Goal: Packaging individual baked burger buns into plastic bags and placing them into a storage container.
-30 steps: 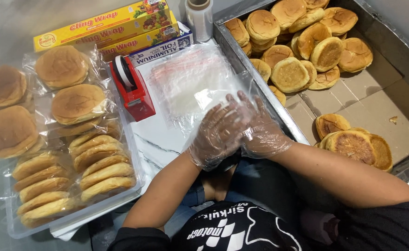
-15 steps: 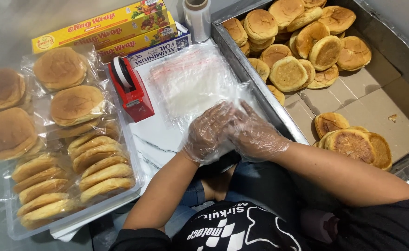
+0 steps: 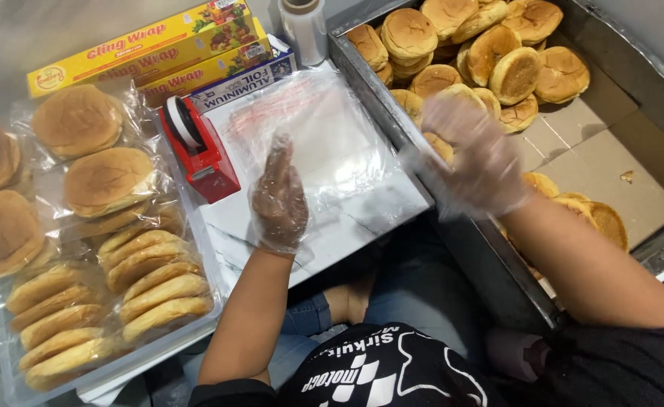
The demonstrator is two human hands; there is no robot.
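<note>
Both my hands wear thin clear plastic gloves. My left hand (image 3: 278, 197) lies flat, fingers together, on the near edge of a stack of clear plastic bags (image 3: 324, 128) spread on a white marble-look board (image 3: 362, 218). My right hand (image 3: 473, 154), blurred by motion and with fingers spread, hovers over the rim of a metal tray (image 3: 362, 71), just short of the loose round buns (image 3: 460, 53) piled inside. It holds nothing.
A red tape dispenser (image 3: 196, 147) stands left of the bags. Behind lie yellow wrap boxes (image 3: 139, 49), a blue foil box (image 3: 245, 75) and a film roll (image 3: 305, 26). Bagged buns (image 3: 83, 203) fill a tray at the left. More buns (image 3: 588, 215) sit at the metal tray's near end.
My hands were together at the board's near edge. They have parted: the left slid forward onto the bags, the right swung out to the metal tray of buns.
</note>
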